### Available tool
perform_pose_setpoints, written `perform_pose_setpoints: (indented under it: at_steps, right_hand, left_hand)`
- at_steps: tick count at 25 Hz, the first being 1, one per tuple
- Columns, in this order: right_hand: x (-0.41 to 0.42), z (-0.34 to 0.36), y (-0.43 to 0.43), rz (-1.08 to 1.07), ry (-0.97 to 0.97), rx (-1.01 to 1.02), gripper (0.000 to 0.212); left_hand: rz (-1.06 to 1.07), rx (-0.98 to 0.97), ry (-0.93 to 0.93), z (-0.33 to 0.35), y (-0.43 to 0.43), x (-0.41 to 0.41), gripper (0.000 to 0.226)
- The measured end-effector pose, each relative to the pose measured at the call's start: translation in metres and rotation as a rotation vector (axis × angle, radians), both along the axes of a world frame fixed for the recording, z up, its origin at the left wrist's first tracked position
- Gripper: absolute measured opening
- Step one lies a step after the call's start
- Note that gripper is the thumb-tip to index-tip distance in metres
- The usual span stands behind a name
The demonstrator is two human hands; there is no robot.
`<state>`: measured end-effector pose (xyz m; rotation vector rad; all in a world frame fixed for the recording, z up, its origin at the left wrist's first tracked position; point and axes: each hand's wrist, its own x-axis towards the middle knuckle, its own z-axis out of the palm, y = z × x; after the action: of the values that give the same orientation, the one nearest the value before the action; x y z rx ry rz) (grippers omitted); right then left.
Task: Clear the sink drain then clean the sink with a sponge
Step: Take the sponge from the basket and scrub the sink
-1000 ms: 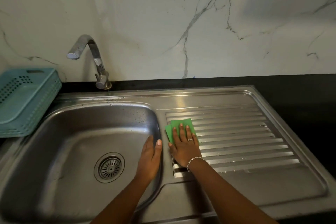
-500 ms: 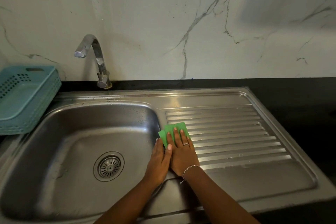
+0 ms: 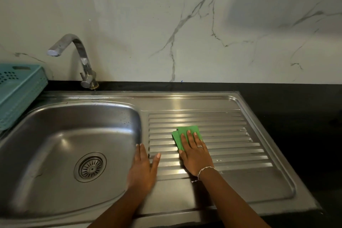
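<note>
Marble wall, dark counter (image 3: 296, 102), steel sink (image 3: 185, 98). Right hand (image 3: 194, 155) flat, pressing sponge (image 3: 187, 131) on ribbed drainboard (image 3: 231, 146); left hand (image 3: 142, 170) released, bracing basin rim. Advised: stroke along ribs, even pressure.

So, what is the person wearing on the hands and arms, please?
Both forearms are bare; no sleeves show. The right hand has a thin silver-coloured ring on one finger and a slim, light chain bracelet at the wrist, with a small loose end hanging. The left hand wears nothing visible. No gloves.
</note>
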<state>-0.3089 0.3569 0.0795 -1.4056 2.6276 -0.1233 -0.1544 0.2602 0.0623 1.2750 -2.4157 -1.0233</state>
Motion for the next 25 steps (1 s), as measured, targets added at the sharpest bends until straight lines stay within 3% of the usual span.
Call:
perform_pose_setpoints:
  at_steps: [16, 25]
  right_hand:
    - [-0.155, -0.001, 0.120, -0.143, 0.012, 0.105, 0.058]
    - [-0.162, -0.003, 0.133, -0.204, 0.029, 0.110, 0.062]
  left_hand:
    - [0.022, -0.082, -0.058, -0.003, 0.000, 0.000, 0.067]
    - [0.043, -0.073, -0.026, 0.006, 0.004, 0.001, 0.061]
